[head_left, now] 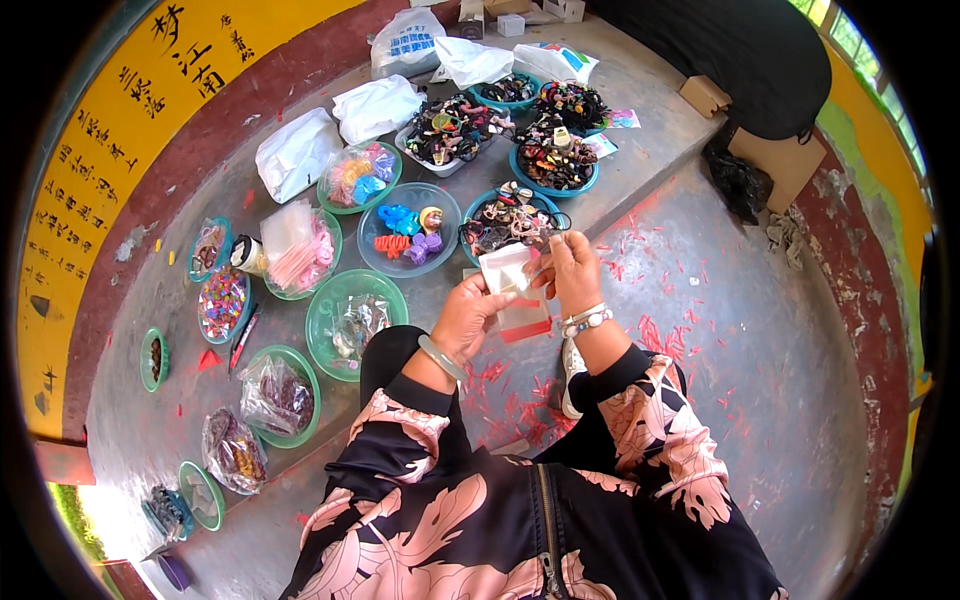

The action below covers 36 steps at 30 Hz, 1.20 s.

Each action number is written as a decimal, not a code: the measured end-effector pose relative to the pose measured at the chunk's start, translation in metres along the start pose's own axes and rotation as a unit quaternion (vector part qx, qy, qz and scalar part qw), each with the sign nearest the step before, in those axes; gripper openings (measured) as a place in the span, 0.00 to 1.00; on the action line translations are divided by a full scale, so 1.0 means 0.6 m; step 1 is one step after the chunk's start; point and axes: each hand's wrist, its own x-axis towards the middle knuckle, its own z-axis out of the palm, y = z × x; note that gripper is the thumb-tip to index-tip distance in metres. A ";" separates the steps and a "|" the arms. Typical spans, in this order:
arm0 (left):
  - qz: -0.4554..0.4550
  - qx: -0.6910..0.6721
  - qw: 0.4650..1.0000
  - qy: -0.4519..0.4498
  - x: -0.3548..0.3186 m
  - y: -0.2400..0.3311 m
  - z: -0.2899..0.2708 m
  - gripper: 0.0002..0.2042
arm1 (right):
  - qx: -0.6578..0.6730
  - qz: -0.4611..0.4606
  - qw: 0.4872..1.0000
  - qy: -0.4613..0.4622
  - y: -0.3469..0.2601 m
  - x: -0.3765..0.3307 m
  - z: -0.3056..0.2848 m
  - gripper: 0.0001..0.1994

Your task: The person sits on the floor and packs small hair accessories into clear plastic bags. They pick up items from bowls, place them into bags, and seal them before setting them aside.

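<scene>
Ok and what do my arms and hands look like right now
Your sleeves are black with big pink leaf shapes and plain black cuffs. Both hands are gloveless: the left hand has a smooth pale bangle at its wrist, the right hand mostly pale beads.

A grey concrete ledge [642, 160] carries plastic bowls [318, 318], white bags [298, 155] and a cardboard box [705, 95]; red scraps [660, 341] litter the floor [770, 420] below.
</scene>
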 end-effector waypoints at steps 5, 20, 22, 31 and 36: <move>0.001 -0.011 1.000 -0.005 -0.003 0.003 0.008 0.15 | 0.093 0.069 0.993 0.025 -0.001 0.002 -0.003 0.09; -0.043 0.025 0.994 0.096 0.048 -0.007 -0.073 0.18 | 0.247 0.041 0.960 0.126 -0.017 0.034 -0.049 0.09; -0.054 0.008 0.988 0.146 0.083 0.016 -0.099 0.18 | 0.240 0.053 0.962 0.121 -0.016 0.032 -0.048 0.08; 0.066 0.140 0.918 0.366 0.237 0.034 -0.394 0.19 | 0.191 0.101 0.976 0.037 -0.016 0.026 -0.024 0.07; 0.029 0.257 0.791 0.554 0.222 0.070 -0.305 0.23 | 0.198 0.112 0.973 0.034 -0.020 0.026 -0.029 0.07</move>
